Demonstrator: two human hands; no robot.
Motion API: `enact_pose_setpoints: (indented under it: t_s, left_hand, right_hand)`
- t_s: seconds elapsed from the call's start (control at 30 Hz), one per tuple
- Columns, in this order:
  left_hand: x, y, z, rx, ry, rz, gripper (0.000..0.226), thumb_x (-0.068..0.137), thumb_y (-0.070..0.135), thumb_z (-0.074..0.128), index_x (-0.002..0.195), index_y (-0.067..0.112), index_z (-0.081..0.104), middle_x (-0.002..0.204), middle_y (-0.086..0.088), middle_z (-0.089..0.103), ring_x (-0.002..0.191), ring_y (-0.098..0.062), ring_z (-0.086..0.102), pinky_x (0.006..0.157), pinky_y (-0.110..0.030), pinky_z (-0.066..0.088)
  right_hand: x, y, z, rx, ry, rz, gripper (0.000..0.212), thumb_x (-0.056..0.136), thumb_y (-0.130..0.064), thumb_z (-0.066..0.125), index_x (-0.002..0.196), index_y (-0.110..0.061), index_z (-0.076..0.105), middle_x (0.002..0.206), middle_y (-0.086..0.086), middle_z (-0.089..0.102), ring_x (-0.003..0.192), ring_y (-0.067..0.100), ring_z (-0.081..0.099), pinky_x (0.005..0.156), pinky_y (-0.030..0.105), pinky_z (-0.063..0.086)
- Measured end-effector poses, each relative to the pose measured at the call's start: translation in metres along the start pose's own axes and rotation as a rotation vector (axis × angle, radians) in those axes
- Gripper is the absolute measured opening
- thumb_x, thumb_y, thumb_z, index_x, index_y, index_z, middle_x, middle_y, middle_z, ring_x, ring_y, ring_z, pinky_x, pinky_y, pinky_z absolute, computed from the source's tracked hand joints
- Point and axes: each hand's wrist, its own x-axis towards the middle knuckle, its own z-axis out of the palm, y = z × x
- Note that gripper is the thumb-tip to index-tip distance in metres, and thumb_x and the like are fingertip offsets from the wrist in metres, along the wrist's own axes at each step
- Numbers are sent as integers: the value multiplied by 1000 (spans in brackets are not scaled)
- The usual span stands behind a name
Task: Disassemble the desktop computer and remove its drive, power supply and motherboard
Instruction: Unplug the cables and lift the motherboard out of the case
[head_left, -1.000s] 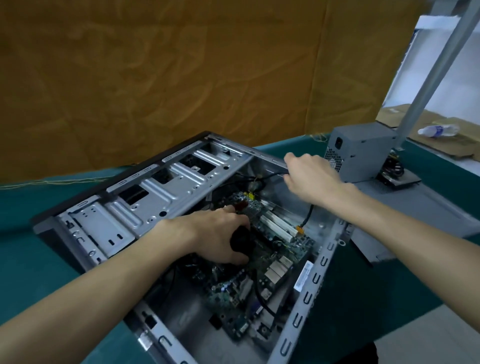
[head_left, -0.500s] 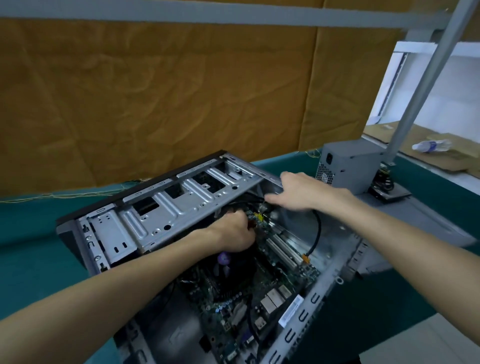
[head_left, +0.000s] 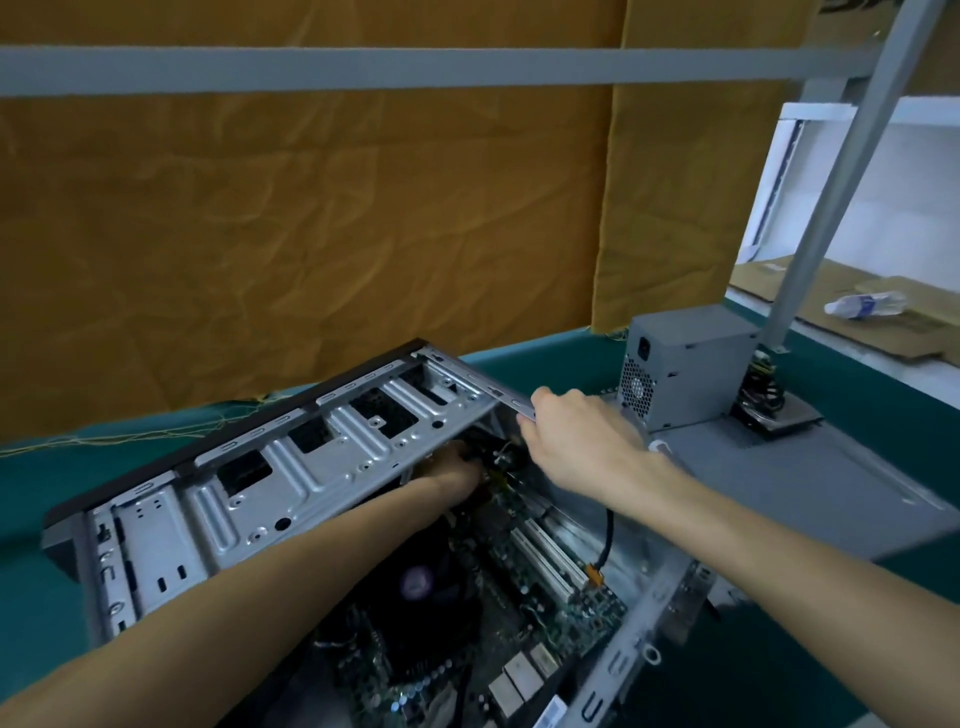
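The open computer case (head_left: 270, 499) lies on its side on the green table. Inside it sits the green motherboard (head_left: 524, 608) with a black cooler fan (head_left: 415, 587) and white slots. My left hand (head_left: 457, 475) reaches deep under the drive cage near the board's far end; its fingers are hidden among cables. My right hand (head_left: 576, 431) grips the case's far top rail. A black cable with an orange plug (head_left: 597, 569) runs down to the board. The grey power supply (head_left: 685, 364) stands outside the case on the removed side panel (head_left: 810, 488).
A drive (head_left: 779, 415) with cables lies on the panel behind the power supply. A grey frame post (head_left: 831, 182) rises at the right. Cardboard and a plastic bottle (head_left: 862, 304) lie beyond the table. An orange cloth hangs behind.
My left hand left the cooler fan and moved deeper toward the far end under the drive cage. My right hand shifted onto the case's top rail. The camera tilted upward.
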Motion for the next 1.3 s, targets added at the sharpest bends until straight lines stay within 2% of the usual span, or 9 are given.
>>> enact_pose_setpoints:
  t_s: [0.1, 0.17, 0.3, 0.37, 0.6, 0.9, 1.07, 1.17, 1.3]
  left_hand:
    - [9, -1, 7, -146, 44, -38, 32, 107, 19, 49, 134, 6, 59, 115, -8, 65, 80, -14, 56, 54, -8, 39]
    - [12, -3, 9, -181, 83, -49, 30, 105, 25, 55, 131, 12, 61, 119, -5, 65, 76, -8, 53, 46, -5, 36]
    - [15, -9, 8, -211, 92, -75, 34, 99, 37, 63, 127, 17, 62, 125, -4, 65, 101, -19, 62, 71, -19, 41]
    - [16, -12, 11, -169, 107, -55, 33, 99, 37, 63, 126, 18, 63, 128, -3, 64, 110, -21, 61, 66, -19, 39]
    - [16, -21, 16, -186, 201, 5, 13, 96, 36, 68, 102, 26, 61, 102, 8, 60, 81, -6, 50, 55, -6, 35]
    - [14, -20, 18, -119, 218, 48, 27, 99, 36, 64, 119, 19, 69, 126, 2, 67, 106, -16, 60, 75, -19, 34]
    - [11, -14, 13, 6, 147, -9, 35, 102, 48, 53, 129, 28, 64, 133, 6, 63, 107, -14, 60, 70, -21, 35]
    - [5, -10, 10, 57, 146, 49, 34, 105, 42, 49, 129, 25, 65, 129, 2, 66, 97, -13, 59, 62, -19, 36]
    - [-10, -5, 2, 176, -1, 191, 20, 101, 26, 54, 108, 11, 66, 108, -11, 69, 98, -28, 66, 72, -28, 46]
  right_hand:
    - [-2, -2, -1, 6, -13, -6, 31, 106, -43, 38, 96, -15, 45, 85, 8, 61, 75, 29, 52, 53, 36, 30]
    - [-3, -3, -1, 15, -18, -2, 31, 106, -43, 39, 97, -15, 45, 87, 9, 63, 75, 29, 51, 56, 37, 32]
    - [-3, -3, -2, 18, -33, -8, 30, 106, -42, 41, 97, -14, 44, 78, 4, 51, 73, 28, 50, 59, 37, 35]
    - [-3, -3, -2, 10, -26, -14, 30, 105, -42, 42, 97, -14, 44, 76, 3, 50, 72, 28, 51, 58, 36, 36]
    - [-1, -1, 1, -11, -18, -27, 29, 104, -42, 45, 97, -14, 45, 70, 1, 48, 69, 28, 53, 52, 35, 33]
    - [4, 1, 4, -12, -13, -69, 30, 103, -41, 47, 92, -14, 43, 65, -1, 39, 68, 29, 49, 53, 36, 31]
    - [8, 1, 3, -1, -33, -77, 29, 102, -40, 49, 88, -15, 41, 66, -2, 39, 69, 28, 49, 50, 34, 25]
    - [8, 2, 4, 1, -35, -83, 30, 101, -41, 50, 87, -16, 40, 66, -2, 39, 68, 28, 48, 55, 36, 29]
    - [11, 3, 3, 0, -43, -92, 35, 101, -41, 52, 79, -18, 37, 67, -1, 41, 64, 26, 47, 52, 36, 27]
